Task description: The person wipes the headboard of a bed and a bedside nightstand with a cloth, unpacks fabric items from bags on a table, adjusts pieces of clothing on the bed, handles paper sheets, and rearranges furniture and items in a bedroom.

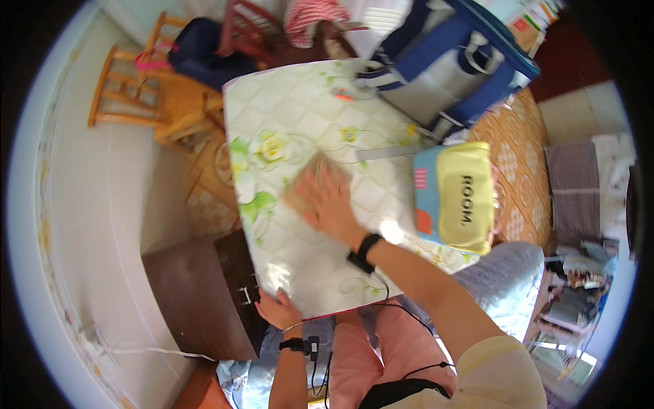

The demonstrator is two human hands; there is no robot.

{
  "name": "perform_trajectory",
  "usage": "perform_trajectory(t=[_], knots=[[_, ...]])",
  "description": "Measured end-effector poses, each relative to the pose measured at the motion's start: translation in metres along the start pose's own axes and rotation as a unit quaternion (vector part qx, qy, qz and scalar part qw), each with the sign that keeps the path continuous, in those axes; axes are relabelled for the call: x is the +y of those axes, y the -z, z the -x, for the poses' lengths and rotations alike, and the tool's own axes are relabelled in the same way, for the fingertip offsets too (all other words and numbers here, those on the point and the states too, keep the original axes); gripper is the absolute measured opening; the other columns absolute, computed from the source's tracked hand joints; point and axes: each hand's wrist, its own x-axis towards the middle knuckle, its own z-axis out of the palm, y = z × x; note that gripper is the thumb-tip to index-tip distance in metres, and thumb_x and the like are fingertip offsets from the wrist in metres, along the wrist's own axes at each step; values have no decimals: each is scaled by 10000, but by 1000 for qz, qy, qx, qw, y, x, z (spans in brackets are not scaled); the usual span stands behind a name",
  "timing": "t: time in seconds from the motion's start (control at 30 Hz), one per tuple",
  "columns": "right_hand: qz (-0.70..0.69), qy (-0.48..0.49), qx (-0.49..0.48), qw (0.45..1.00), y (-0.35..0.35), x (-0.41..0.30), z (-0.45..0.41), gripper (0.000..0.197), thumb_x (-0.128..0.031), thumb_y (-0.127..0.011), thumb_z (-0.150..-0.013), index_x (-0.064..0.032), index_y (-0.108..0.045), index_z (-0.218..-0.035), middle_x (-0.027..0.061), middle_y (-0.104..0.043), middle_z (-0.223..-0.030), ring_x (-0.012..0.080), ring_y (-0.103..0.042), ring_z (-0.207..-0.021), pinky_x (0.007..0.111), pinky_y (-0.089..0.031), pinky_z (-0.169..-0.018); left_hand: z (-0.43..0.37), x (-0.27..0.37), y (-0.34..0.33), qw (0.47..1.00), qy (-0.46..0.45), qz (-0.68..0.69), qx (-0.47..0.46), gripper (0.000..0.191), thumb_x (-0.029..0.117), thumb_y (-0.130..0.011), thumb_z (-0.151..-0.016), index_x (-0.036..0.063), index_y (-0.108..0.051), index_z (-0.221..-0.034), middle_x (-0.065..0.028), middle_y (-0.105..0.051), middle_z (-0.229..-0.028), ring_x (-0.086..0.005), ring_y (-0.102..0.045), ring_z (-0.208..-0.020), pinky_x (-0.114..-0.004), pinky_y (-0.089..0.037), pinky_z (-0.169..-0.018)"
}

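Note:
My right hand (324, 202) holds a brown cloth (319, 161) flat against the tabletop, palm down and fingers spread over it. Hand and cloth are blurred, and part of the cloth is hidden beneath the palm. Beneath them is a table (317, 266) with a quilted white cover printed in yellow flowers and green leaves. My left hand (278, 309) rests at the table's near left corner, fingers apart and holding nothing. Both wrists wear black bands with cables attached.
A yellow and blue fabric bag (465, 199) bearing writing lies at the table's right edge. Behind it stands a large blue and grey bag (434, 76). A small orange item (343, 96) lies toward the far edge. At left are a dark cabinet (199, 296) and a wooden chair (179, 102).

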Motion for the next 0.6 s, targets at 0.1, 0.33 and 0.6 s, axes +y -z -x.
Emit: perform_trajectory(t=[0.1,0.33,0.6], knots=[[-35,-14,-77,996,36,-22,108,746,-466,-624,-779,-222,-348,-1427,74,-234,-1517,349,-155,-1402,602,-64,-1103,0,1,7,998,42,2,-46,532,321,-472,-922,-57,-436,-1295,-213,-500,-1302,-347,-460,-1195,-457,-258,-1083],[-206,-103,-63,971,139,-1,200,600,-280,-659,-779,-163,-454,-1331,94,-436,-1332,327,-381,-1248,518,-281,-1041,2,9,3,996,37,-19,-83,597,438,-401,-950,-18,-403,-1335,-202,-493,-1311,-343,-440,-1221,-453,-259,-1072],[27,-466,287,837,281,127,194,698,-273,-764,-703,2,-436,-1254,144,-541,-1030,299,-508,-930,429,-388,-855,10,38,28,991,5,-132,38,710,518,-573,-835,93,-367,-1365,-126,-424,-1358,-332,-404,-1252,-521,-253,-1048]])
